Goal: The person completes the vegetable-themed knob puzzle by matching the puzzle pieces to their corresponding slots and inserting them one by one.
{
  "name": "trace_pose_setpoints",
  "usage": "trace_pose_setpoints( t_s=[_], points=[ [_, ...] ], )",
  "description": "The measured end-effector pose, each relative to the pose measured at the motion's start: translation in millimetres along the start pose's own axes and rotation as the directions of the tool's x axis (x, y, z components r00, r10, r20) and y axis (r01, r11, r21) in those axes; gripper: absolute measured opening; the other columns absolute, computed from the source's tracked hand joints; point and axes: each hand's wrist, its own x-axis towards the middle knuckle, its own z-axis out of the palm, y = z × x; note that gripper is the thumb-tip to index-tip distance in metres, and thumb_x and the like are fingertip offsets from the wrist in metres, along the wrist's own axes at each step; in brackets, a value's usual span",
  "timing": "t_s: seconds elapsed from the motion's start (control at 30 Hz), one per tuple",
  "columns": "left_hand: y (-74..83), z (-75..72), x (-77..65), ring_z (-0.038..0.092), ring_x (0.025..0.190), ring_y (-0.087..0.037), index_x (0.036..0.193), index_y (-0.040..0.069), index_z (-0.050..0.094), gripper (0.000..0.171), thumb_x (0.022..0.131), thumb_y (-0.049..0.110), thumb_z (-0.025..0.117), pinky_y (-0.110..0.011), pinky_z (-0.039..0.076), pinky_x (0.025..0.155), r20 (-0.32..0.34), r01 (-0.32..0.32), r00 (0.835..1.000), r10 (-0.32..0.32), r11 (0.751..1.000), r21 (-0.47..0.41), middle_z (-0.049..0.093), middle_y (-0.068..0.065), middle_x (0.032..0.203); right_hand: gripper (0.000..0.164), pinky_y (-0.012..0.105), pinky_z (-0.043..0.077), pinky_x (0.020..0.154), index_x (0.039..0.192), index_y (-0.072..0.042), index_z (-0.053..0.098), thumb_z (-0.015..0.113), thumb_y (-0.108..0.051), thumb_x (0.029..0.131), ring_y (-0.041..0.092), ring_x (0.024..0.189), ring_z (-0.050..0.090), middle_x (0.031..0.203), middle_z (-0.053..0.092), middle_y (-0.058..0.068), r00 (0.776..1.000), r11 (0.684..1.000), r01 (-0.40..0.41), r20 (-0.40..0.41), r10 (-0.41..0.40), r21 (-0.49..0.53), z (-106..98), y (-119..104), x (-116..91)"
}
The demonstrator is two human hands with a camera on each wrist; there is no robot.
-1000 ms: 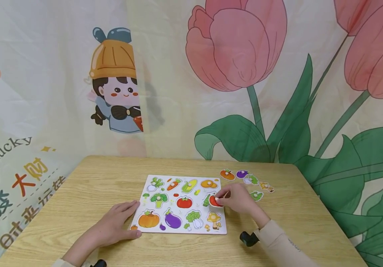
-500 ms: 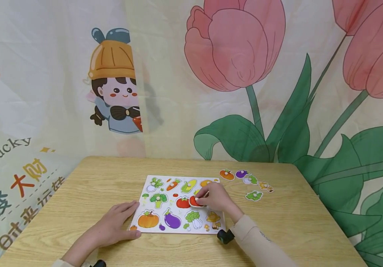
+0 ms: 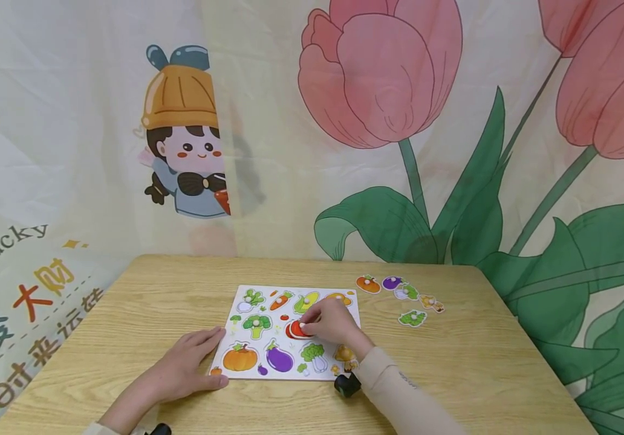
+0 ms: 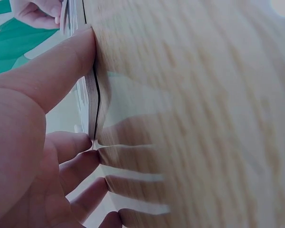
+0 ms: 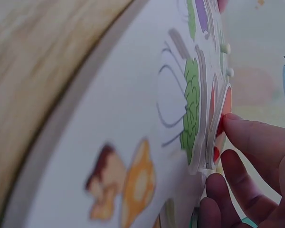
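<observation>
A white vegetable puzzle board (image 3: 247,376) lies on the table. My right hand (image 3: 334,326) pinches a red tomato puzzle piece (image 3: 297,330) by its small knob, over the tomato picture in the board's middle. In the right wrist view the tomato piece (image 5: 223,123) stands slightly tilted at the board's surface; whether it is seated in the recess I cannot tell. At the board's left edge rests my left hand (image 3: 184,365), its fingers spread along the side and the thumb at the front corner. In the left wrist view the left thumb (image 4: 61,66) touches the board's edge.
Loose knobbed pieces lie right of the board: a pumpkin (image 3: 368,284), an eggplant (image 3: 392,283), a cabbage-like one (image 3: 407,292), a mushroom (image 3: 432,303) and a green one (image 3: 412,318). Broccoli (image 3: 257,325) and several other pieces sit in the board. A printed curtain (image 3: 268,121) hangs behind the table.
My right hand has carried the tomato piece leftward from the board's right edge to the tomato picture in the middle. The left hand has stayed at the board's left edge.
</observation>
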Motion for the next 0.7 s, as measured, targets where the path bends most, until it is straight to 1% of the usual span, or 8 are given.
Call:
trace_pose_setpoints(
  t_s=[0.1,0.3,0.57,0.7],
  points=[
    [-0.2,-0.1,-0.7,0.03,0.138,-0.043,0.15,0.006,0.039,0.1,0.076,0.064,0.072,-0.063,0.034,0.105,-0.003,-0.005,1.0,0.005,1.0,-0.001,0.035,-0.015,0.154,0.003,0.025,0.047,0.065,0.085,-0.019,0.079,0.079,-0.022,0.083,0.006,0.07,0.057,0.079,0.065,-0.013,1.0,1.0,-0.003,-0.001,0.003,-0.011,3.7,-3.6,1.6],
    [0.6,-0.5,-1.4,0.03,0.138,-0.043,0.15,0.006,0.039,0.099,0.076,0.063,0.072,-0.063,0.034,0.105,-0.003,-0.007,1.0,0.007,1.0,-0.007,0.035,-0.015,0.155,0.003,0.026,0.046,0.066,0.085,-0.019,0.079,0.079,-0.022,0.083,0.008,0.071,0.056,0.08,0.065,-0.012,0.999,0.999,-0.039,0.001,0.039,0.004,7.5,-8.4,2.1],
    [1.8,-1.0,-1.3,0.031,0.137,-0.043,0.149,0.005,0.04,0.098,0.076,0.061,0.073,-0.062,0.035,0.105,-0.022,-0.022,1.0,0.022,1.0,0.009,0.037,-0.015,0.154,0.004,0.027,0.046,0.068,0.086,-0.019,0.078,0.08,-0.021,0.083,0.008,0.074,0.056,0.081,0.065,-0.011,0.999,0.999,-0.052,-0.003,0.052,0.013,9.8,-8.0,2.5],
    [1.9,-1.0,-1.3,0.031,0.137,-0.043,0.149,0.005,0.039,0.098,0.076,0.061,0.073,-0.062,0.035,0.105,-0.02,-0.021,1.0,0.021,1.0,0.008,0.037,-0.016,0.153,0.003,0.027,0.046,0.068,0.085,-0.02,0.078,0.08,-0.022,0.083,0.008,0.075,0.056,0.081,0.065,-0.011,0.999,0.999,-0.053,-0.009,0.053,0.005,10.6,-7.1,3.3]
  ],
)
